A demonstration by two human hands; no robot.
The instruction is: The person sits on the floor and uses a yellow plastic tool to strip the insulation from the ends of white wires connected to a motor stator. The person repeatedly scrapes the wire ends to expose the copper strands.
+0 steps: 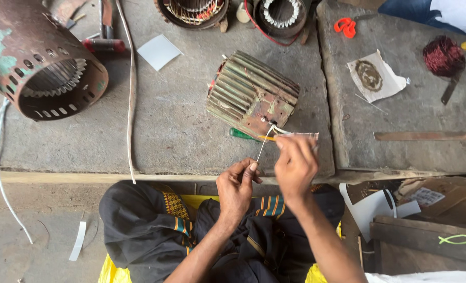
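2 hands work at the near edge of the ribbed motor housing [253, 94]: keep your left hand [236, 184] pinching the white sleeve [262, 145] taut while your right hand [294, 163], clenched on the screwdriver [251, 136], steers it.

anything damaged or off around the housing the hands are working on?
Yes. The ribbed motor housing lies tipped on its side, rusted, paint flaking. The big casing far left is corroded too, green paint patchy. Left hand pinches a thin white wire; right hand works at its upper end.
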